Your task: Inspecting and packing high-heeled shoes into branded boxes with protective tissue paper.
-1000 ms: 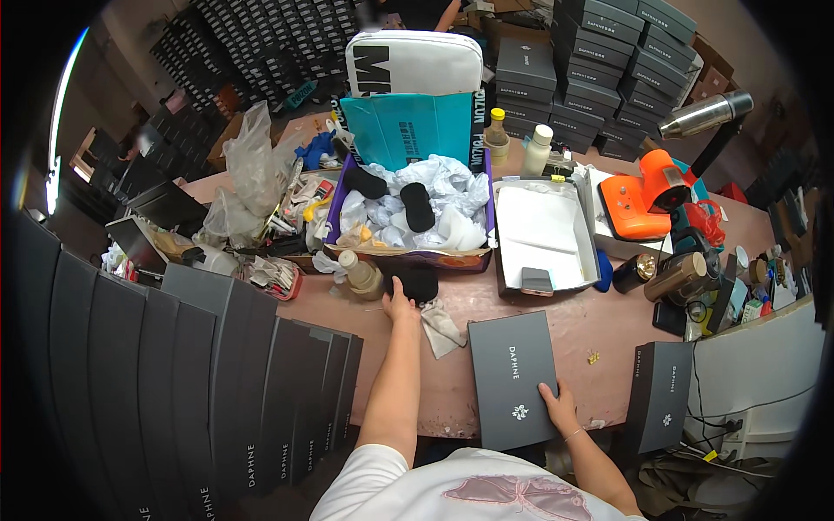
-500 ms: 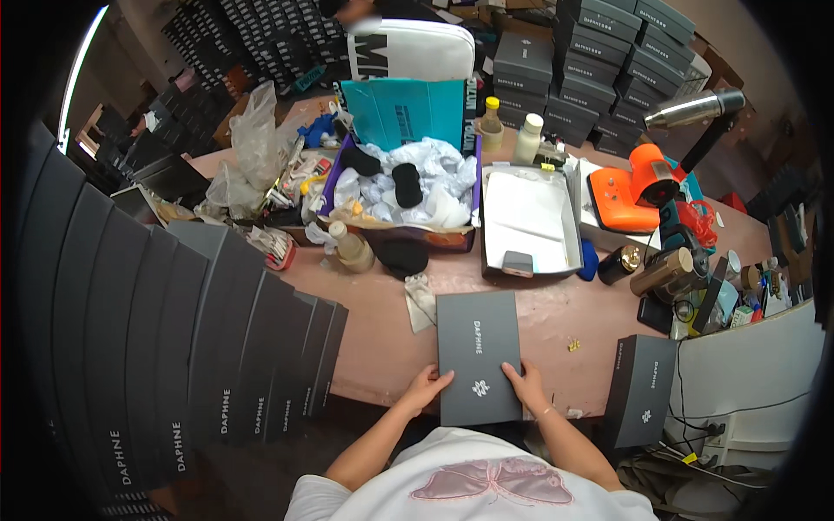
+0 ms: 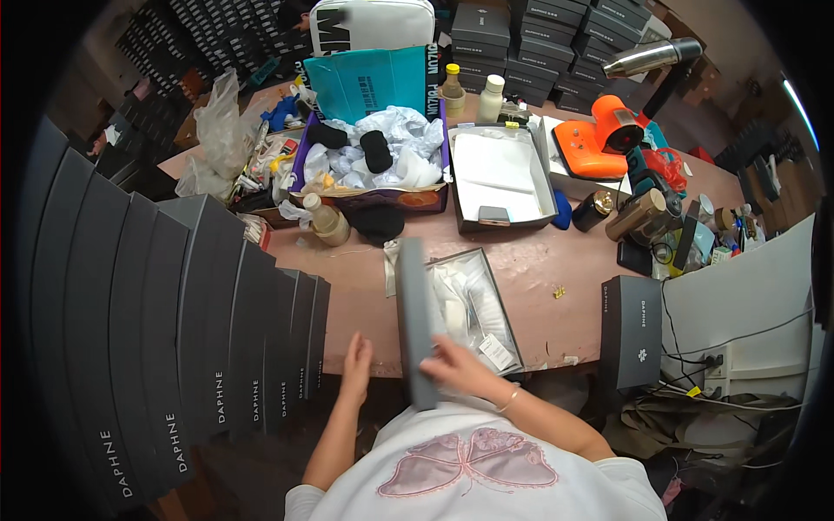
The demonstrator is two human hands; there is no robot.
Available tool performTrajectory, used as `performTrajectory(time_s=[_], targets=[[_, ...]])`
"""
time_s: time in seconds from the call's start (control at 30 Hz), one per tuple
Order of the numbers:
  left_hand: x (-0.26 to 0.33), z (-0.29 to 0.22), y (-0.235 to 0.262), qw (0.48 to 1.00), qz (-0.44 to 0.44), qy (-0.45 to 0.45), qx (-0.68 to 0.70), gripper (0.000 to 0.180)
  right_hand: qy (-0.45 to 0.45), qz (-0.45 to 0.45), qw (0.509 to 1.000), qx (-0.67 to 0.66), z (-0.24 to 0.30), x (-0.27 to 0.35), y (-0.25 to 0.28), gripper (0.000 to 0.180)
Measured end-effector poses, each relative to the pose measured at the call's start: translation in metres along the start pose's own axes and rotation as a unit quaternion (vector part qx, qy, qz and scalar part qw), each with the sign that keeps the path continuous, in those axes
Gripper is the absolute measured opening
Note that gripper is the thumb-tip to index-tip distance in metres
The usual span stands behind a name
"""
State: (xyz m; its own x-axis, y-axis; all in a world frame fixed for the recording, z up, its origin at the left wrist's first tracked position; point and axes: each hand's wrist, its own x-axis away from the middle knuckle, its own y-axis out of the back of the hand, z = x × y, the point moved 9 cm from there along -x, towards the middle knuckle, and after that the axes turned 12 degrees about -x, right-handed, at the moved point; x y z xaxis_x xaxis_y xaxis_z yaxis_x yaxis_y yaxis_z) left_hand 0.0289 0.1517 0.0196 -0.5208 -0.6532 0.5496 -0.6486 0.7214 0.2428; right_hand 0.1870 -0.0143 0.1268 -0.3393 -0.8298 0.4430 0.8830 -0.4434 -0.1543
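Our right hand [image 3: 459, 369] grips grey shoebox lid [image 3: 414, 323] by near part; exact pinch blurred. Left hand [image 3: 355, 369] loosely extended, empty, just left of lid. We judge lid light, stiff cardboard, corners easily dented; best held along long rims. Lid tilted nearly on edge between hands; open shoebox [image 3: 501, 306] beyond right hand on table [image 3: 573, 334].

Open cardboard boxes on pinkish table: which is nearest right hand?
The grey cardboard box with a white tag inside; the dark box of flat paper and purple box of crumpled paper sit farther back.
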Motion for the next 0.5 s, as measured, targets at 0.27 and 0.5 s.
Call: performTrajectory(time_s=[0.27,0.5], targets=[[0.037,-0.105,0.059,0.823,-0.259,-0.286,-0.418,0.069,0.054,-0.216,0.959,0.178,-0.036,0.023,0.105,0.049],[0.136,-0.164,-0.145,0.859,0.184,-0.436,-0.196,0.045,0.259,0.178,0.945,0.085,-0.067,-0.017,-0.052,0.044]])
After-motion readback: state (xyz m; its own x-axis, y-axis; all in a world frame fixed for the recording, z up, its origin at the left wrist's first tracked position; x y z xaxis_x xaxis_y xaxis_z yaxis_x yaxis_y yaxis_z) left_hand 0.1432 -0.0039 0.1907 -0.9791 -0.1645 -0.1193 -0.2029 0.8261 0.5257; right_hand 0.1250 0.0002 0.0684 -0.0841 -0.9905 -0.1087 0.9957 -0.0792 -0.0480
